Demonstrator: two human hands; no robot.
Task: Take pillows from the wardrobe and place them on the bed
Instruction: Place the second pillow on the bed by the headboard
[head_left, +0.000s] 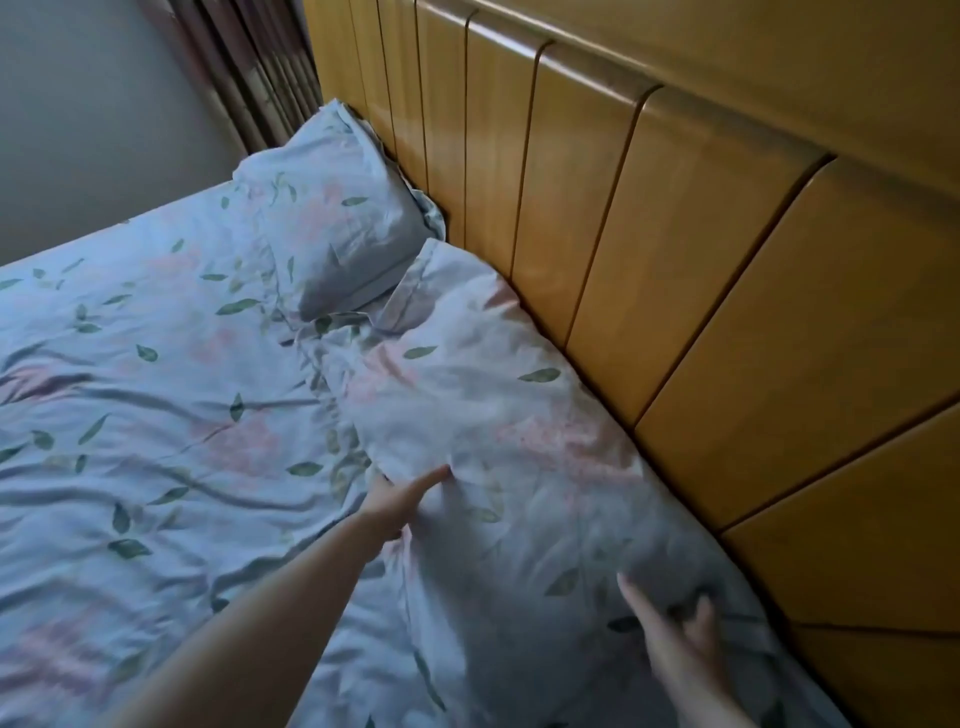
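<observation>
Two pillows in pale blue leaf-and-flower covers lie on the bed (130, 364) against the wooden headboard. The far pillow (332, 218) lies at the head of the bed's far side. The near pillow (498, 426) lies flat in front of me. My left hand (402, 501) grips the near pillow's left edge, thumb on top and fingers underneath. At the pillow's near right corner my right hand (675, 639) touches the fabric with spread, relaxed fingers. The wardrobe is out of view.
The yellow wooden headboard (675, 234) runs along the right side, tight against both pillows. Striped curtains (249, 67) hang in the far corner beside a grey wall (78, 104). The bed sheet carries the same pattern and is wrinkled.
</observation>
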